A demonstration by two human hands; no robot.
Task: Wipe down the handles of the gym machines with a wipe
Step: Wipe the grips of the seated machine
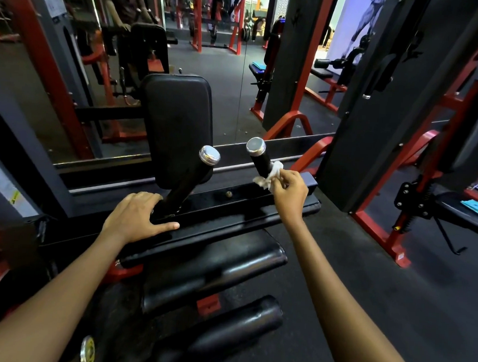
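Observation:
Two black handles with chrome end caps rise from a black machine bar in the middle of the head view. My right hand [289,193] pinches a crumpled white wipe [270,174] against the lower part of the right handle [258,157]. The left handle [198,169] stands bare beside a black back pad [177,125]. My left hand [139,215] rests on the machine's black crossbar [231,208] at the foot of the left handle, fingers spread and fairly straight, thumb pointing right.
Black roller pads [214,268] lie below the crossbar near me. A red-framed black weight stack column [374,110] stands close on the right. A mirror wall behind the machine reflects other red and black machines. Dark rubber floor [365,284] lies open to the right.

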